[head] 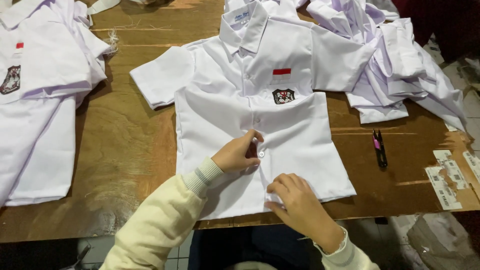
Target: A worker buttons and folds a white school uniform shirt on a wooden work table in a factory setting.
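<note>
Bare table (125,150) between shirt piles (40,100)

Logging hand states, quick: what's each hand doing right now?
Left hand: fingers pinched on the white shirt's button placket.
Right hand: fingers pressing the shirt's lower front edge flat.

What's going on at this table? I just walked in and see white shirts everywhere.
A person in cream sleeves is working on a white short-sleeved shirt spread face up on a wooden table. The left hand pinches the front placket at a button, and the right hand presses on the placket near the hem. More white shirts lie at the left and in a heap at the upper right. Small black thread snips lie to the right, untouched.
</note>
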